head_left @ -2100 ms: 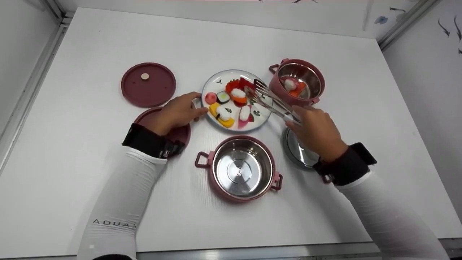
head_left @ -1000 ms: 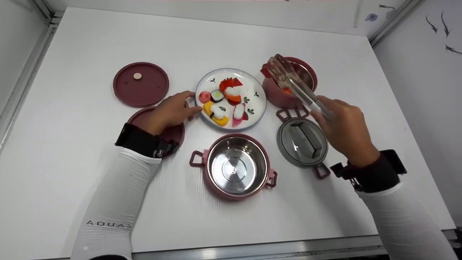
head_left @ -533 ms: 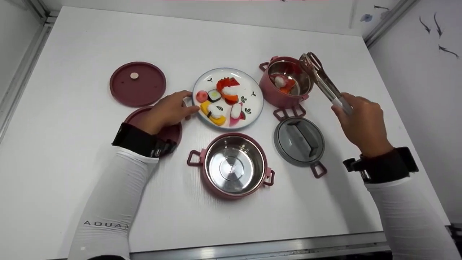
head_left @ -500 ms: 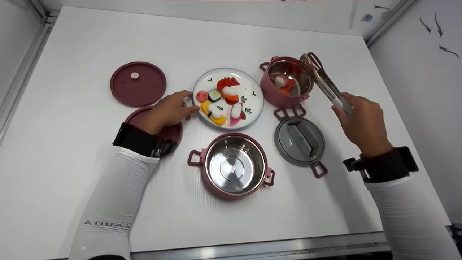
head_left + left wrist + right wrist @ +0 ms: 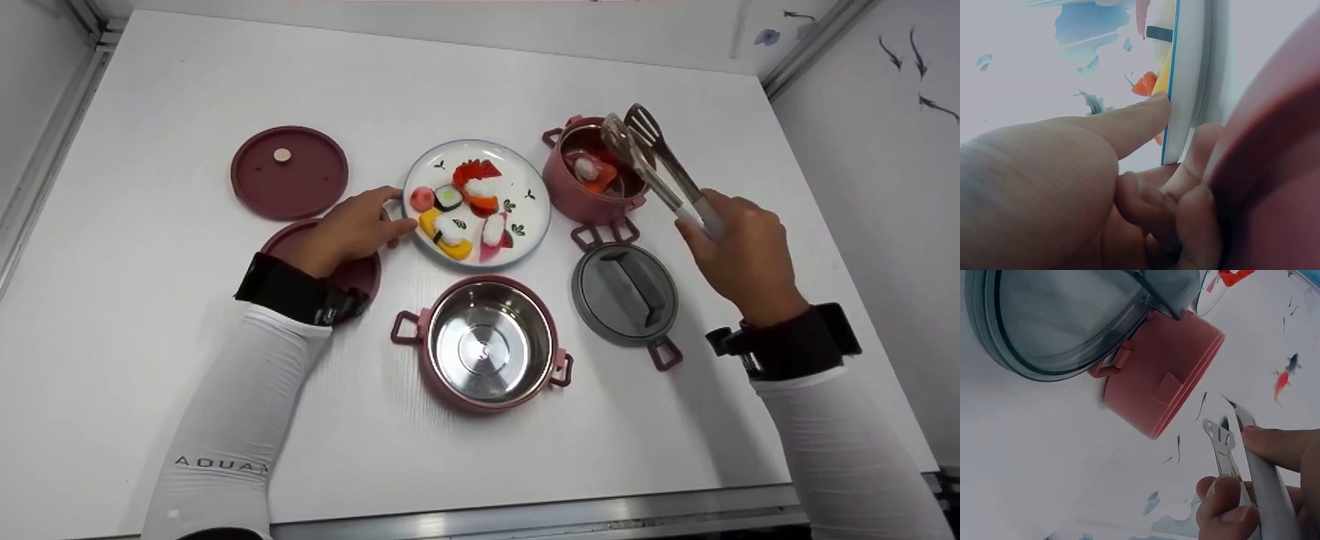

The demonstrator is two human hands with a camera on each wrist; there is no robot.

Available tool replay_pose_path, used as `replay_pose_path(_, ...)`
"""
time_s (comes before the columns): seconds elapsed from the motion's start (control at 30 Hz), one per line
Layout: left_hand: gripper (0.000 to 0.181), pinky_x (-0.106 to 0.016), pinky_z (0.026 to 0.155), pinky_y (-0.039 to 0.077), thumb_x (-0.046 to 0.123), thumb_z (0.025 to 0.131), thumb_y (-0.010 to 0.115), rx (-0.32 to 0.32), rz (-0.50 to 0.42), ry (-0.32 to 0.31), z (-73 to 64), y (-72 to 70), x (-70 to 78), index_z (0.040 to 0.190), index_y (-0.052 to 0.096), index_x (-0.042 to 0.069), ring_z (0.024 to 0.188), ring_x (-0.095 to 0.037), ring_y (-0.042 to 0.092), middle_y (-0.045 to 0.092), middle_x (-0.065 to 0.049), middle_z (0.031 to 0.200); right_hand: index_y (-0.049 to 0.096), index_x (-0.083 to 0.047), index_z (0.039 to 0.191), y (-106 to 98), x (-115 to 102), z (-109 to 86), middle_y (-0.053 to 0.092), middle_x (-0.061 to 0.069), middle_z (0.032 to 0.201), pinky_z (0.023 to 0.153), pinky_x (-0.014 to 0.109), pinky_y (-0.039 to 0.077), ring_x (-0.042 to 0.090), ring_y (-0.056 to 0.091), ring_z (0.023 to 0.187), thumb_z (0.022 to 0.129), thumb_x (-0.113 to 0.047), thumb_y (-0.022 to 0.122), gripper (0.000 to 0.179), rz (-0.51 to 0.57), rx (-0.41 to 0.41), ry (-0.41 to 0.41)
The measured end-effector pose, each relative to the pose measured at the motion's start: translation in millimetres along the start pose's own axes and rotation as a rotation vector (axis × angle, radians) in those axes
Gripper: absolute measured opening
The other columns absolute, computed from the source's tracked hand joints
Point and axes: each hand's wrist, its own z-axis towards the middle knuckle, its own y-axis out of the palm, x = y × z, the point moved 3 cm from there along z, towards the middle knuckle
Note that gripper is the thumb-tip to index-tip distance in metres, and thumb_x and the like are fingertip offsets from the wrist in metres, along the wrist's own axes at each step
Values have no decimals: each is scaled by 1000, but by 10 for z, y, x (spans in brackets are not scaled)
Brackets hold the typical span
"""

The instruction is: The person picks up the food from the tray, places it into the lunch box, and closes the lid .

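My left hand (image 5: 352, 232) grips the left rim of a white plate (image 5: 534, 169), thumb at the rim. The left wrist view shows the other fingers curled by the plate's outer edge. Toy sushi lies on the plate: a yellow-topped piece (image 5: 454, 238), a shrimp piece (image 5: 482, 196), a roll (image 5: 448, 197), a pink ball (image 5: 422, 199) and a pink-and-white piece (image 5: 493, 231). My right hand (image 5: 742, 251) holds metal tongs (image 5: 709, 216), their arms spread apart with nothing between them. The tong heads overlap the small pink pot (image 5: 577, 199), which contains red, orange and white toy pieces.
A larger pink pot (image 5: 484, 401) with two handles stands nearest me. Right of it is a grey lid (image 5: 611, 304) with maroon handles jutting out at both ends. Two maroon lids lie at left, one (image 5: 289, 184) in full view, the other (image 5: 364, 277) partly under my left wrist.
The tongs have carried a red piece from the plate to the small pot and let it go. Since half a second ago their arms have spread and shifted left. My left hand has stayed at the plate.
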Motion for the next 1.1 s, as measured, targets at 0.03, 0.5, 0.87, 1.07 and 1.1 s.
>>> replay_pose_path(0.03,57,-33,80,43,41,99,59,1,-1,4,2,0,0,148,45,15,80,-22,58,69,-8,90,67,8,119,15,-37,-6,68,30,92,69,58,49,42,63,78,90,-8,72,34,16,-5,-5)
replay_pose_path(0.5,56,-34,82,43,41,99,59,4,2,14,14,-4,-31,147,45,15,81,-22,58,69,-8,90,64,2,126,542,-694,-29,69,14,83,65,38,47,24,54,69,88,-15,64,42,44,-285,-116)
replay_pose_path(0.87,57,-36,84,44,41,99,59,-1,1,6,21,8,6,148,45,15,84,-23,59,70,-9,92,67,0,119,731,-789,16,68,13,82,68,44,53,26,59,71,88,-15,64,35,3,-348,-135)
replay_pose_path(1.07,57,-34,81,43,41,99,60,4,-7,9,15,10,-2,147,45,15,82,-23,58,69,-8,91,68,0,117,750,-802,18,68,13,84,68,40,51,25,57,71,89,-13,63,31,11,-350,-164)
replay_pose_path(1.1,57,-34,80,43,40,99,60,5,-11,12,15,10,-2,147,45,15,82,-23,58,69,-8,90,68,0,117,749,-805,17,68,13,85,68,40,51,25,56,71,90,-13,63,31,9,-350,-170)
